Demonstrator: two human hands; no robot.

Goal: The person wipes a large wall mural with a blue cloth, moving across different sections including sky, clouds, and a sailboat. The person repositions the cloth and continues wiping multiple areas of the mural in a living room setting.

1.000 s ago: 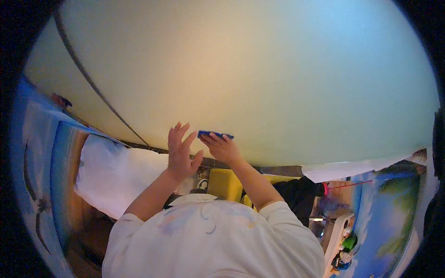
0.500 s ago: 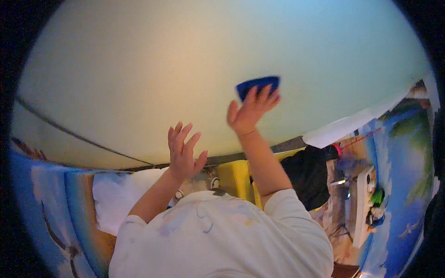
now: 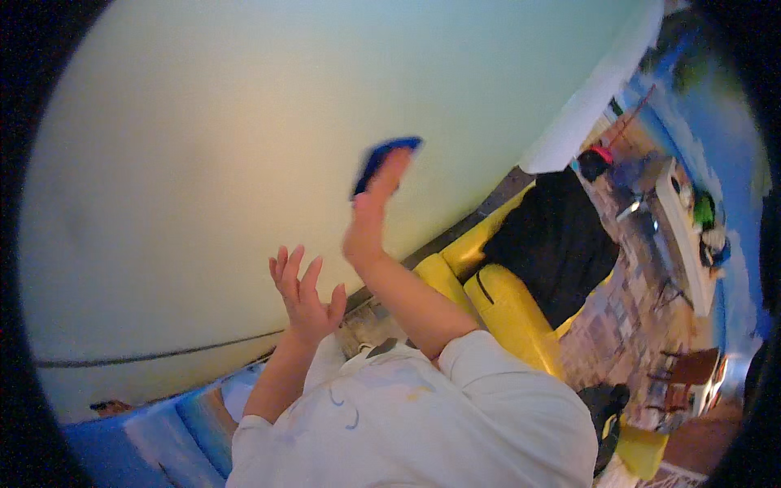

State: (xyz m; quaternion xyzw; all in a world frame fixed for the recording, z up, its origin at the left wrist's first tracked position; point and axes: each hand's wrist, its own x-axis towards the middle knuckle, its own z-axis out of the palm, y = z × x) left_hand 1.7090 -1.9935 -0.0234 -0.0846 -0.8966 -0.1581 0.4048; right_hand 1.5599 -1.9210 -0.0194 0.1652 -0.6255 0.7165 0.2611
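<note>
My right hand [image 3: 371, 218] is raised against a large pale wall [image 3: 195, 179]. It holds a flat dark blue cloth [image 3: 374, 166] under its fingers, pressed to the surface; motion smears the fingers and the cloth's edges. Lower and to the left, my left hand [image 3: 307, 299] hovers with its fingers spread and nothing in it. Whether its fingertips touch the wall is unclear.
A yellow sofa [image 3: 512, 317] with black fabric [image 3: 561, 244] draped over it stands at right, by the wall's dark lower edge. Beyond are a long white table [image 3: 685, 236] bearing several items and a brown chair [image 3: 691, 366]. Painted blue panels flank the wall.
My right hand has swept the blue cloth leftward along the wall, and the hand has turned more edge-on. The view has swung to the right, showing more of the sofa. My left hand stays spread.
</note>
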